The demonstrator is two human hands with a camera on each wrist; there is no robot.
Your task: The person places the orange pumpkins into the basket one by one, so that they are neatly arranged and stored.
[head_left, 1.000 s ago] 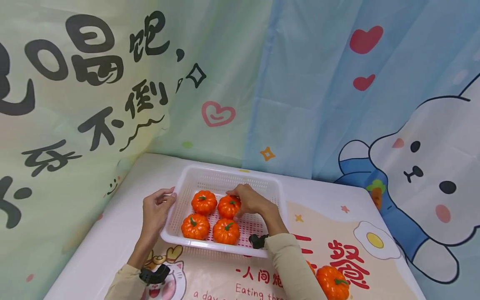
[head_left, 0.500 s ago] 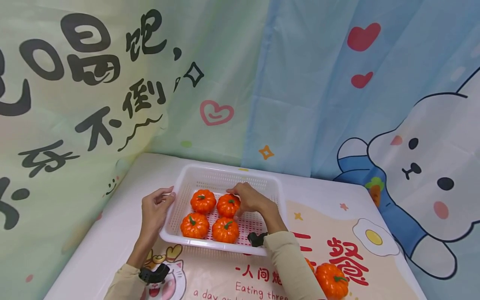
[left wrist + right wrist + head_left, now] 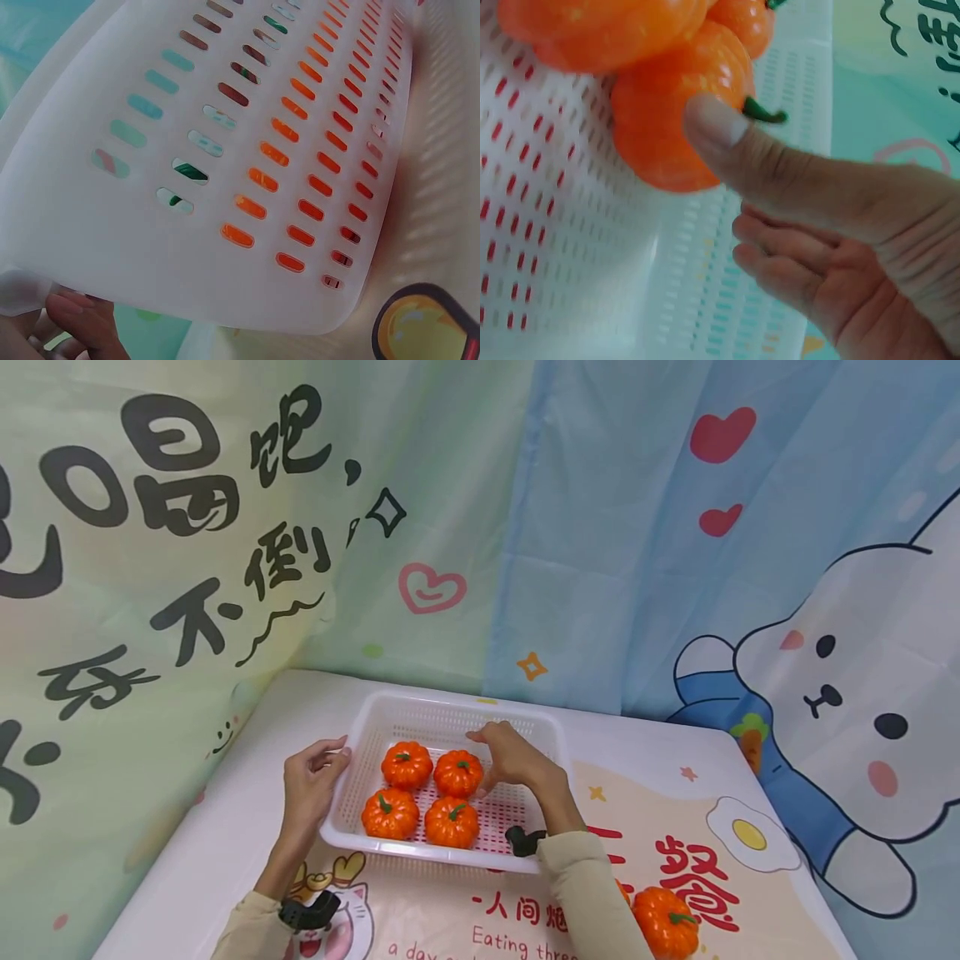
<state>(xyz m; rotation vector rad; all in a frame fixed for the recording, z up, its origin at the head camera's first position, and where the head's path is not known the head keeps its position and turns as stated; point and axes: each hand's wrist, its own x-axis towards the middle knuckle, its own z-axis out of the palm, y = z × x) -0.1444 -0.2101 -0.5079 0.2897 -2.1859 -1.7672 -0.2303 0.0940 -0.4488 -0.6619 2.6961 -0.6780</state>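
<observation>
Several small orange pumpkins with green stems sit in a white perforated plastic basket (image 3: 420,853). My left hand (image 3: 309,789) holds the basket's left rim; in the left wrist view its thumb (image 3: 79,315) lies at the rim's edge. Inside the basket, my right hand (image 3: 517,762) is just right of the back-right pumpkin (image 3: 458,774), thumb and fingers spread apart. The right wrist view shows the thumb in front of that pumpkin (image 3: 660,127); the other fingers are clear of it. Left of it sits the back-left pumpkin (image 3: 407,766), with two more pumpkins (image 3: 452,823) in front.
Another pumpkin (image 3: 666,923) rests on the printed tablecloth (image 3: 435,910) at the front right. Beside it, one more is mostly hidden by the right sleeve (image 3: 592,893). A printed curtain (image 3: 570,552) hangs behind the table's back edge.
My right hand has let go of the back-right pumpkin and shifted slightly right and up. That pumpkin stays in place in the basket. The left hand has kept its place at the rim.
</observation>
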